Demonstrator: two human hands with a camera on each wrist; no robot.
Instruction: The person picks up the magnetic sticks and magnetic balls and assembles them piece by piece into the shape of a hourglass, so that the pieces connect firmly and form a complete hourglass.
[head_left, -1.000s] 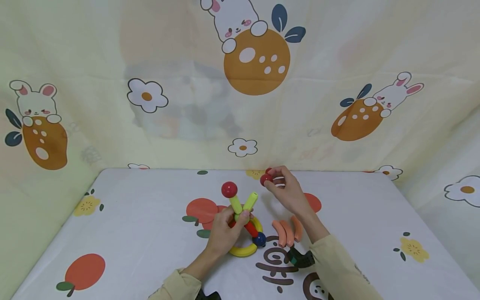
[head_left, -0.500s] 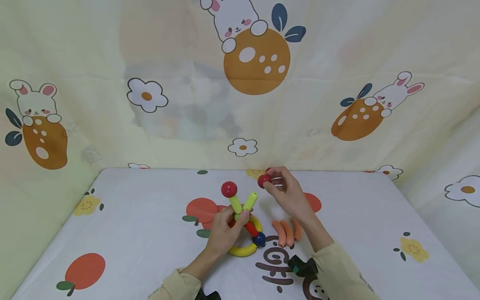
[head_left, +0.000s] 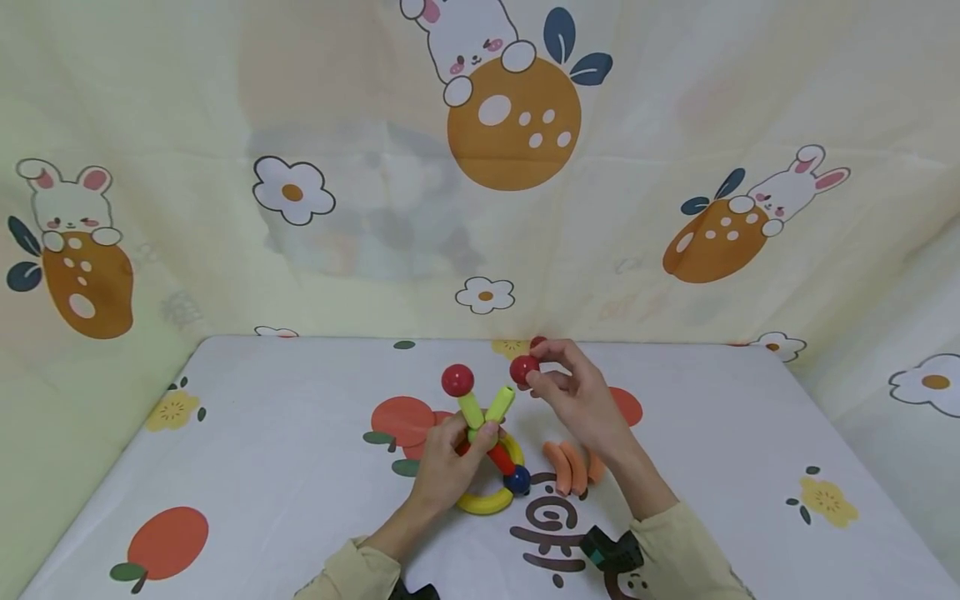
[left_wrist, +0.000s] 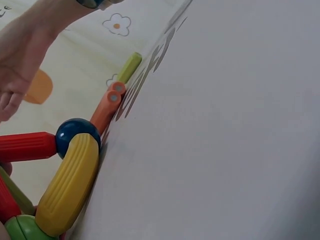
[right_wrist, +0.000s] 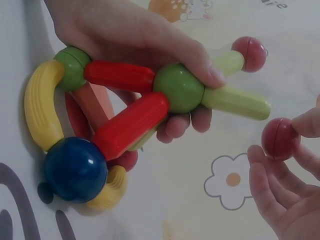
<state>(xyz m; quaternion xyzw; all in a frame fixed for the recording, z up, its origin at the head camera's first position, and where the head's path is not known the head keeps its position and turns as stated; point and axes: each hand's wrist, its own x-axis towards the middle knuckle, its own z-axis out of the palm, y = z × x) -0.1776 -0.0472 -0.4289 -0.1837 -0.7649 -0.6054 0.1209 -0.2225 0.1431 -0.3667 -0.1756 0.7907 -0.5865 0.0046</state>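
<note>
My left hand grips a construction of magnetic sticks and balls around its upper green ball. Two light green sticks rise from there; one carries a red ball, the other ends bare. Red sticks slope down to a base of curved yellow sticks, a blue ball and a lower green ball. Between thumb and fingers, my right hand pinches another red ball, a short gap from the bare stick tip. Part of the base is hidden by my left hand.
Several orange curved sticks lie right of the construction. A light green stick shows past them in the left wrist view. Behind my right fingers is a small red round thing, partly hidden. A patterned curtain stands behind the table.
My right hand has moved slightly left and down, bringing its red ball closer to the bare light green stick. My left hand and the construction stay nearly still.
</note>
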